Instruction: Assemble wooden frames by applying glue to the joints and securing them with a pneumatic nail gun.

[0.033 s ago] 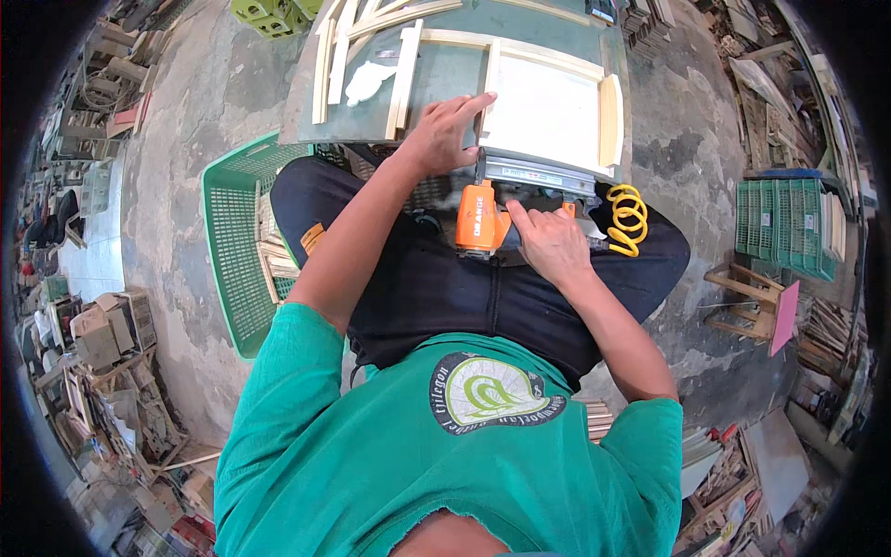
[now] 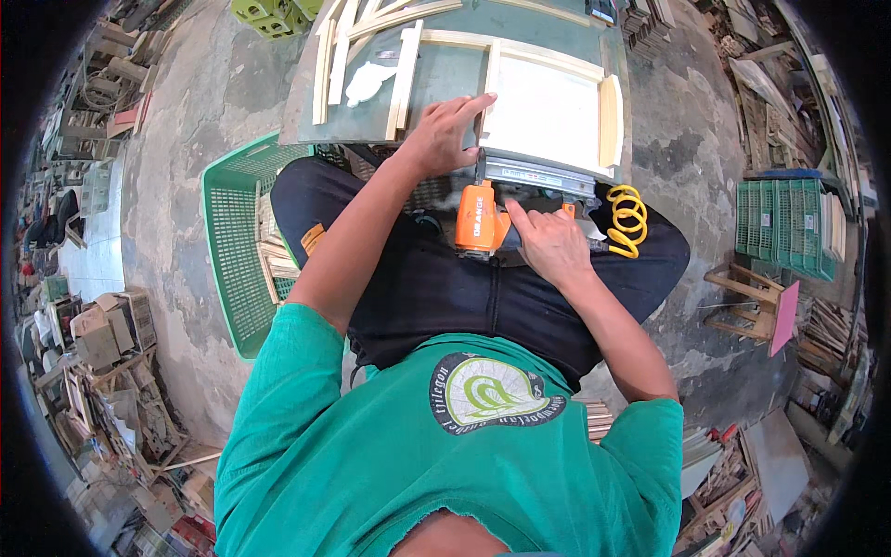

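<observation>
Beside the frame (image 2: 493, 74), wooden strips (image 2: 341, 56)

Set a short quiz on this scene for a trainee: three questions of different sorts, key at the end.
1. Multiple choice. What does the right hand grip?
A) a hammer
B) an orange nail gun
C) a handsaw

2. True or false. The yellow coiled hose lies to the right of the right hand.

3. Short answer. On which side of the left hand does the white panel lie, as the person sees it?

Key:
1. B
2. True
3. The right
</observation>
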Tool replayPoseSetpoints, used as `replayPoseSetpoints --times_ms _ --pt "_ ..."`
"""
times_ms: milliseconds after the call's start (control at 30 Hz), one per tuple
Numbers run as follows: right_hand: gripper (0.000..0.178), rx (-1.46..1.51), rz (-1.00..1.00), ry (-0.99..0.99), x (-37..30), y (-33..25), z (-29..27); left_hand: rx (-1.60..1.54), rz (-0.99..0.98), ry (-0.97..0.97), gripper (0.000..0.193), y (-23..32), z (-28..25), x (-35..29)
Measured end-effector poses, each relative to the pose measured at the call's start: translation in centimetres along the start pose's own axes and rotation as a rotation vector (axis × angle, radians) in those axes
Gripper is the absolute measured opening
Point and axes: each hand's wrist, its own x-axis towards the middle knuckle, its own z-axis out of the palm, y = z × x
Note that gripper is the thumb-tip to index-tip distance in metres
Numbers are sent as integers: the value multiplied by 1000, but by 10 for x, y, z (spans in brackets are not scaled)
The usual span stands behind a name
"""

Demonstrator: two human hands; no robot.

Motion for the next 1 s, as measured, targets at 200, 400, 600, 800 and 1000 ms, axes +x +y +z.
replayPoseSetpoints --times_ms 200,400,600,800,1000 --pt "69 57 -24 -71 -17 1 -44 23 -21 1 100 1 1 1" --pt "95 23 51 50 -19 42 -129 -34 55 85 95 -2 3 1" --pt "87 -109 221 50 47 133 -180 0 45 112 91 -6 4 0" --pt "76 -179 265 -113 138 212 -154 -32 40 105 91 -6 2 -2" --pt "79 -179 259 -229 207 248 -90 -45 -1 74 94 1 -1 0"
